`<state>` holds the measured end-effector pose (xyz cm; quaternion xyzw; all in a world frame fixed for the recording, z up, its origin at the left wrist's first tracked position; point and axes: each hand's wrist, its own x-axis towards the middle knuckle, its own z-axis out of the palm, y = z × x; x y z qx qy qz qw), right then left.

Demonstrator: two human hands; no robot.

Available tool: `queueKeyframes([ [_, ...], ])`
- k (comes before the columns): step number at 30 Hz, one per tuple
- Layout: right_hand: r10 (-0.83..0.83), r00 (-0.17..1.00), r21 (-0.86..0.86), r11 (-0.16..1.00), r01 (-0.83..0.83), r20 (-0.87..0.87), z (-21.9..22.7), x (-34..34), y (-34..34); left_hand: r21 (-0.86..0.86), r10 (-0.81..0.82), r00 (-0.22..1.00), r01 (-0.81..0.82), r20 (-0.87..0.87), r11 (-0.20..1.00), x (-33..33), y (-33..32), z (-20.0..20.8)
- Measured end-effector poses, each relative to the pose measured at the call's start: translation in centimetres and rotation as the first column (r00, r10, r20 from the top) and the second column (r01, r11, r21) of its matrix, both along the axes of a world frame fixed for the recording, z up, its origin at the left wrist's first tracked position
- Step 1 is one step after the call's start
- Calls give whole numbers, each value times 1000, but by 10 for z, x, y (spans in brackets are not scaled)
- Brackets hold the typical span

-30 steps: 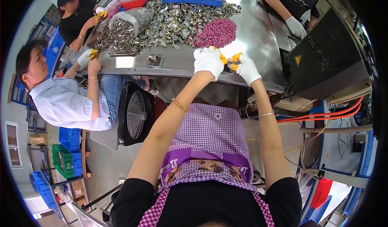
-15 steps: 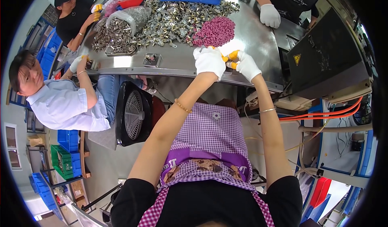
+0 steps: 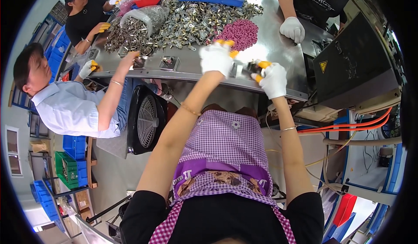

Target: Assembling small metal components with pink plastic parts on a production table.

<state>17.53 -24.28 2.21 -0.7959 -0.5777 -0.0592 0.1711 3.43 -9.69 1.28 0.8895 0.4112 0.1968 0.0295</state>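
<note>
My left hand (image 3: 215, 59), in a white glove with yellow fingertips, is over the table just left of the pink rings (image 3: 239, 33). Motion smears its fingers, and whether they hold anything is unclear. At the table's front edge, my right hand (image 3: 274, 79), gloved alike, has thumb and fingers closed round a small dark block (image 3: 252, 67). Blur hides the block's details. Beyond my left hand spreads a large heap of small metal parts (image 3: 187, 24).
A blue tray (image 3: 211, 1) of pale parts stands behind the heap. Left lie a clear plastic bag (image 3: 154, 18) and a small metal fixture (image 3: 169, 63). Co-workers sit at left; a gloved co-worker's hand (image 3: 292, 29) rests at right. A dark machine box (image 3: 355, 61) stands at right.
My hands have moved apart: the left went up and left, the right slightly down. The dark block now shows in my right hand. The near-left co-worker's hand has reached forward over the table.
</note>
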Motion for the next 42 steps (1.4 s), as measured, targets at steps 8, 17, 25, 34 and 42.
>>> queueKeyframes([
  [8, -590, 796, 91, 807, 583, 134, -25, 94, 32, 190, 319, 838, -260, -442, 947, -61, 100, 8],
  [17, -649, 744, 28, 756, 654, 161, -27, 111, 36, -128, 254, 947, -282, -198, 951, -61, 92, 7],
  [25, -634, 748, 171, 773, 611, 196, -37, 96, 60, -682, 449, 555, 330, 700, 653, -54, 27, -41],
  [34, -255, 910, 39, 958, 282, -326, -41, 63, 111, -755, 451, 652, 302, 609, 582, -16, -2, -52],
  [42, -244, 960, 13, 969, 248, -140, -40, 46, 82, -207, 194, 868, -109, 456, 972, -41, -6, -69],
])
